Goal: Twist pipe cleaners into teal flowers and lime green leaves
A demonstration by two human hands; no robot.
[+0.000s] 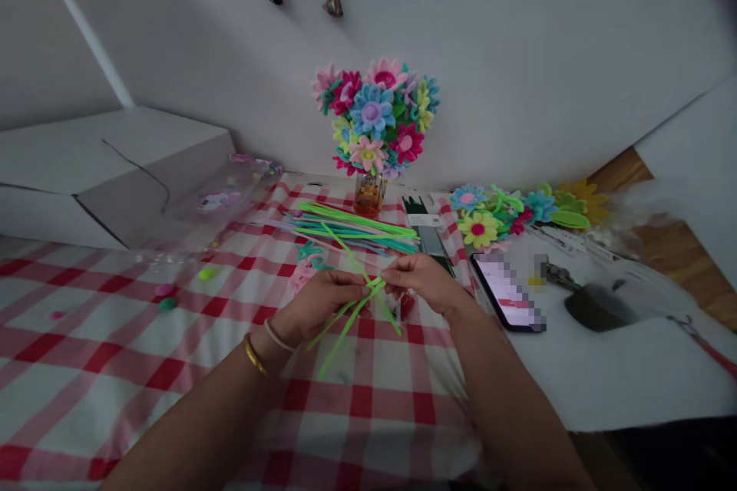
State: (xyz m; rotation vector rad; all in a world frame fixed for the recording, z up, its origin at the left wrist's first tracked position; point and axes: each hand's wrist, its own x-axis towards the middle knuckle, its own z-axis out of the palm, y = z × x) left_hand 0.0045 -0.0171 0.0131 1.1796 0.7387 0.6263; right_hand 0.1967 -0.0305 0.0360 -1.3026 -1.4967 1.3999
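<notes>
Green pipe cleaners [375, 287] cross, pinched by left hand [322, 301] and right hand [427, 281], fingers closed.

Fuzzy green stems [375, 286], glossy phone [507, 291], shiny metal bangle [252, 357]

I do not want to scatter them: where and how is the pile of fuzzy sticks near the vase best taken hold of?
Probably around the middle of the pile of fuzzy sticks, from above, closing across them: they lie flat, mostly side by side, running left to right, with uneven ends. The vase stands close behind, so the far side seems the harder approach.
</notes>
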